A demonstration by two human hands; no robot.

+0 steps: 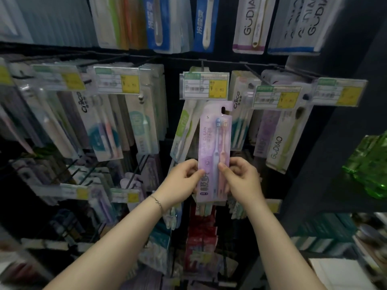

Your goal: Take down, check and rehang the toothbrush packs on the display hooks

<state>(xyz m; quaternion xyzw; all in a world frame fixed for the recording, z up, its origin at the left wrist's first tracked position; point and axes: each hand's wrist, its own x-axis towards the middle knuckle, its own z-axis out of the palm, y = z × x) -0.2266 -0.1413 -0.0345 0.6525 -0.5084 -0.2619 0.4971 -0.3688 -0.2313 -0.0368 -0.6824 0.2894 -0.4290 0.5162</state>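
Head view: a dark display rack [226, 59] fills the frame, its hooks crowded with hanging toothbrush packs [144, 122] behind yellow-cornered price tags [204, 85]. In front of it, just below the middle price tag, a lilac toothbrush pack [214, 147] is held upright, its hang hole free of any hook. The left hand [184, 181] pinches the pack's lower left edge between thumb and fingers; the right hand [240, 178] pinches the lower right edge likewise. A thin bracelet [158, 203] circles the left wrist
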